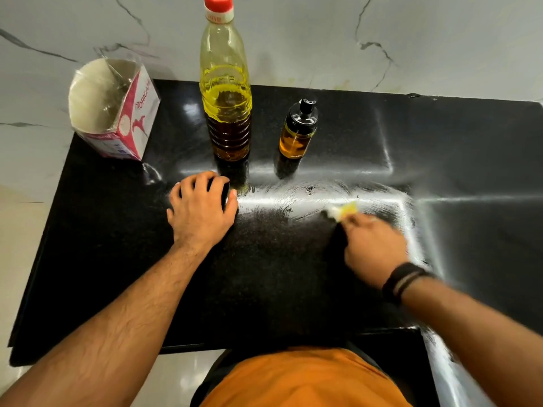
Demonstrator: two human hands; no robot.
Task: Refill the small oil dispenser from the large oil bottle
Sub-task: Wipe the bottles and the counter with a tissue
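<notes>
The large oil bottle (225, 92) stands upright at the back of the black counter (264, 274), red cap on, about half full of yellow oil. To its right stands the small oil dispenser (297, 136), black pump top on, amber oil inside. My left hand (202, 210) rests flat on the counter just in front of the big bottle, fingers spread, holding nothing. My right hand (373, 245), blurred, is shut on a small crumpled tissue (343, 210) stained yellow, pressed to the counter in front of and to the right of the dispenser.
An opened pink and white tissue packet (114, 110) sits at the back left corner. Greasy smear marks (293, 198) streak the counter between my hands. A marble wall (323, 39) rises behind; the counter's front edge is near my orange shirt (302, 380).
</notes>
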